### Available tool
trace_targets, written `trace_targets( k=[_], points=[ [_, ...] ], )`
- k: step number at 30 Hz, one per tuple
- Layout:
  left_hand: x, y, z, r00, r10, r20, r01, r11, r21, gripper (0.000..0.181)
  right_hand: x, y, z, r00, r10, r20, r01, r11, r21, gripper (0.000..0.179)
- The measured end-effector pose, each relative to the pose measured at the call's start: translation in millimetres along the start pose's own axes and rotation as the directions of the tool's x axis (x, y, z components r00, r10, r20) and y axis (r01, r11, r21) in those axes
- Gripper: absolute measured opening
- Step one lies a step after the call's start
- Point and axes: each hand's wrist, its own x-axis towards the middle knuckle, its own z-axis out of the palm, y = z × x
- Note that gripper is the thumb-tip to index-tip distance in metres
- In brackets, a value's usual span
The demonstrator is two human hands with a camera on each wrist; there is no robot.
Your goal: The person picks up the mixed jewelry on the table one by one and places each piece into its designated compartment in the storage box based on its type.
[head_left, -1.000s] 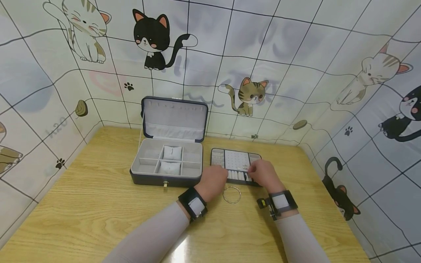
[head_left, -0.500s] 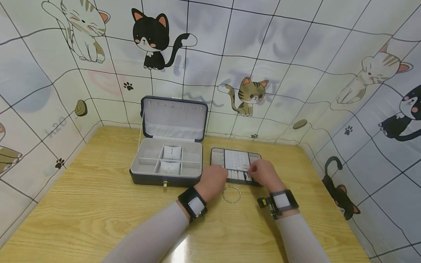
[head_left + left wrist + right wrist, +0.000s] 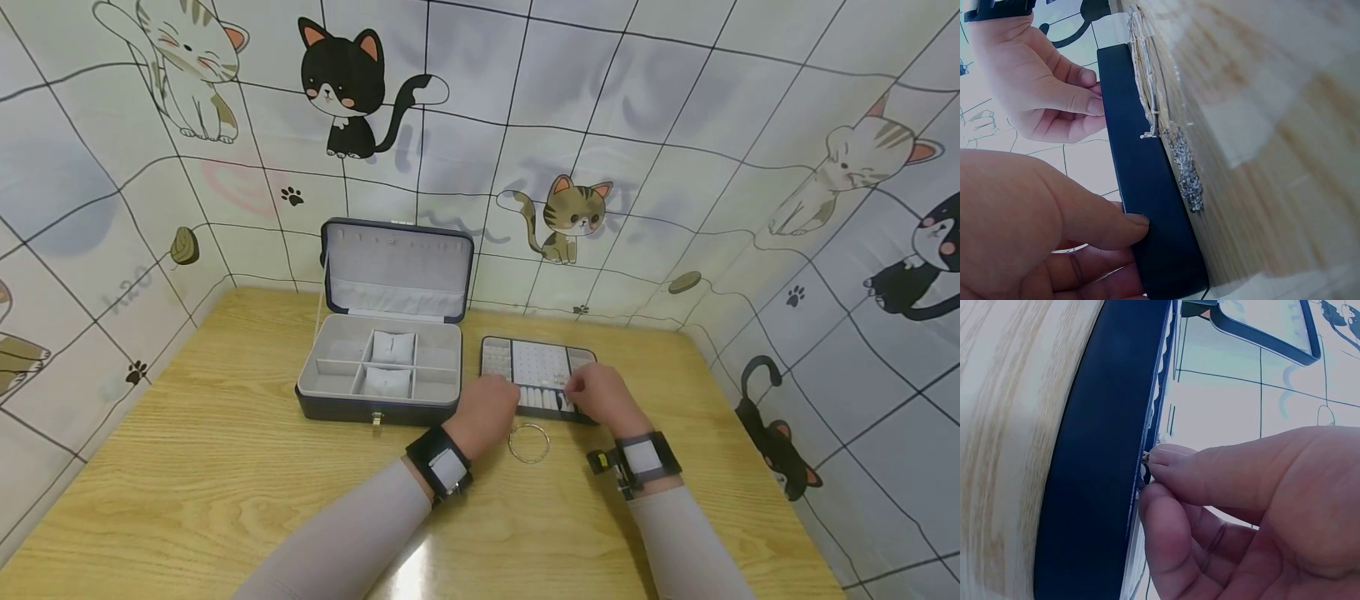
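Observation:
A shallow dark-edged jewelry tray [image 3: 540, 363] lies on the table, with a pale dotted panel and white ring rolls along its front. My left hand [image 3: 486, 417] grips its front left corner; in the left wrist view the thumb [image 3: 1125, 230] presses on the dark side wall. Over the ring rolls, near the tray's right end, my right hand [image 3: 602, 398] pinches a small ring [image 3: 1145, 457] between thumb and forefinger. Most of that ring is hidden by the fingertips. A thin gold-toned bangle [image 3: 529, 462] lies on the table in front of the tray, between the hands.
Left of the tray stands a dark jewelry box [image 3: 337, 408] with its lid [image 3: 397, 275] raised. Two white cushions [image 3: 390, 383] sit in its middle compartments. A wall covering [image 3: 465, 125] with printed cats rises behind the table [image 3: 187, 467].

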Motion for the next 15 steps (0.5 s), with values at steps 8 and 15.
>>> trace_targets(
  k=[8,15],
  points=[
    [-0.8,-0.1,-0.9,1.000,0.002,0.005,-0.002,1.000,0.006,0.007,0.6,-0.2,1.6,1.000,-0.014,0.006,0.014,1.000,-0.023,0.010],
    [0.2,-0.9,1.2,1.000,0.017,-0.018,-0.017,1.000,0.026,0.005,2.3,0.6,3.8,1.000,-0.021,0.003,0.021,0.999,-0.037,0.013]
  ],
)
